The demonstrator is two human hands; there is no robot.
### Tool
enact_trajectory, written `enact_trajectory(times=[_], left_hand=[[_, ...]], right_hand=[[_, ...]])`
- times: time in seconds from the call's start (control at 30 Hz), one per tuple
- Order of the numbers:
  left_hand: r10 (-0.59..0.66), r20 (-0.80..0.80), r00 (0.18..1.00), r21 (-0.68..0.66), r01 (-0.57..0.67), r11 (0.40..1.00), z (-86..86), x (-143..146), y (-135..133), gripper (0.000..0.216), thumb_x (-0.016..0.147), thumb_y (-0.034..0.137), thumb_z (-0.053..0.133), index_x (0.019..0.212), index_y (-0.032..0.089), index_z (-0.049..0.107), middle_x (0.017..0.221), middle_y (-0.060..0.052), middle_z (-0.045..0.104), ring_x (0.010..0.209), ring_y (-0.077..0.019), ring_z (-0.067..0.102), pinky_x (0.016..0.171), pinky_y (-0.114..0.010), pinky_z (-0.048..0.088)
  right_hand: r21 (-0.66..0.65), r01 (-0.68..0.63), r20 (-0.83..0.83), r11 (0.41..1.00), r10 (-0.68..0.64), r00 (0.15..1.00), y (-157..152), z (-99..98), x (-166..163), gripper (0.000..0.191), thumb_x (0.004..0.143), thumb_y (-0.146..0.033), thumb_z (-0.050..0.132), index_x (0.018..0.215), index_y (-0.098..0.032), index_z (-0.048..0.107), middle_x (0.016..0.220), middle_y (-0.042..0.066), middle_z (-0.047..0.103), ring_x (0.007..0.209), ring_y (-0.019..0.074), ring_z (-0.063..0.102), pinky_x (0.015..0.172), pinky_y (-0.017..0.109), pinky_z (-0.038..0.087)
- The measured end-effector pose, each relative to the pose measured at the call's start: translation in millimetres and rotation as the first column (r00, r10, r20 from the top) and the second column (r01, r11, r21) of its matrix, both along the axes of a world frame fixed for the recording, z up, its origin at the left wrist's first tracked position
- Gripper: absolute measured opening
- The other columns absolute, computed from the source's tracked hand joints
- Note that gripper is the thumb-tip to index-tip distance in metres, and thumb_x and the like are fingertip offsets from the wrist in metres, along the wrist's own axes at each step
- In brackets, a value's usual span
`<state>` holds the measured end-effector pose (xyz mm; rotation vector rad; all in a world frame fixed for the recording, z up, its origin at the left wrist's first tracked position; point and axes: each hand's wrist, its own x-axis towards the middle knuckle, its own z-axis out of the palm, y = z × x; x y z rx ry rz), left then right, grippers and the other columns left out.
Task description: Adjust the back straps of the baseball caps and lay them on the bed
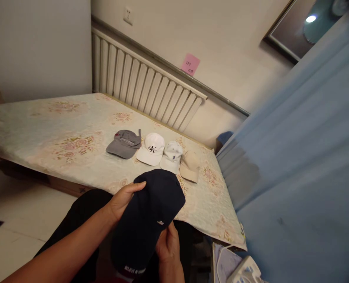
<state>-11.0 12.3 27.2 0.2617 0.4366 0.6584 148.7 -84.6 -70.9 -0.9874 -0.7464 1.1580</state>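
Note:
A dark navy baseball cap [155, 204] is held over my lap, its brim with white lettering pointing down toward me. My left hand [124, 200] grips its left side, thumb on top and the other fingers hidden beneath. On the right, my right hand [168, 241] is closed on the cap's lower edge near a small light emblem. Beyond it, a grey cap [124, 143], a white cap with black CK letters [151, 149], a white cap with a small dark logo [172, 156] and a beige cap [190, 166] sit in a row.
The caps rest on a flower-patterned bed cover [74, 145]. A radiator [145, 82] and a wall with a pink note [190, 64] stand behind. A blue curtain [295, 165] hangs along the right. A white corded appliance [243, 271] lies at lower right.

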Motion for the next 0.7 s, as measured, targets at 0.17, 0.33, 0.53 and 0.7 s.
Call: enact_trajectory(times=[0.17,0.33,0.53,0.7], left_hand=[[-0.088,0.034,0.996,-0.088,0.091,0.992,-8.2,-3,3,0.031,0.082,0.018,0.06,0.106,0.002,0.072,0.083,-0.018,0.076,0.076,-0.0307,0.074,0.078,-0.042,0.058],[-0.062,0.039,0.997,-0.13,0.066,0.989,-16.8,-3,6,0.032,0.084,0.02,0.057,0.107,0.003,0.072,0.077,-0.016,0.076,0.073,-0.0305,0.074,0.077,-0.043,0.059],[-0.05,0.135,0.99,-0.138,0.069,0.988,-21.5,-7,6,0.037,0.086,0.028,0.056,0.109,0.003,0.07,0.082,-0.016,0.077,0.086,-0.0318,0.073,0.088,-0.045,0.055],[-0.024,0.102,0.994,-0.12,0.036,0.992,-15.8,-8,1,0.043,0.086,0.03,0.055,0.121,0.007,0.066,0.084,-0.014,0.077,0.093,-0.0323,0.072,0.094,-0.046,0.052]], right_hand=[[0.012,0.014,-0.097,1.0,-0.013,0.995,-6,20.3,7,0.044,0.081,-0.055,0.056,0.099,-0.019,0.074,0.094,0.012,0.076,0.101,0.0314,0.069,0.097,0.053,0.049],[0.059,0.053,-0.147,0.997,-0.044,0.988,-9,44.5,9,0.042,0.073,-0.045,0.066,0.108,-0.021,0.071,0.1,0.01,0.075,0.102,0.0305,0.069,0.101,0.053,0.047],[-0.039,0.044,-0.183,0.998,-0.05,0.982,-7,38.6,12,0.044,0.069,-0.043,0.07,0.108,-0.023,0.069,0.107,0.009,0.074,0.107,0.0286,0.067,0.103,0.049,0.046],[-0.043,0.04,-0.18,0.998,-0.047,0.982,0,29.8,15,0.037,0.075,-0.045,0.066,0.103,-0.02,0.071,0.103,0.01,0.075,0.109,0.0289,0.067,0.103,0.05,0.046]])
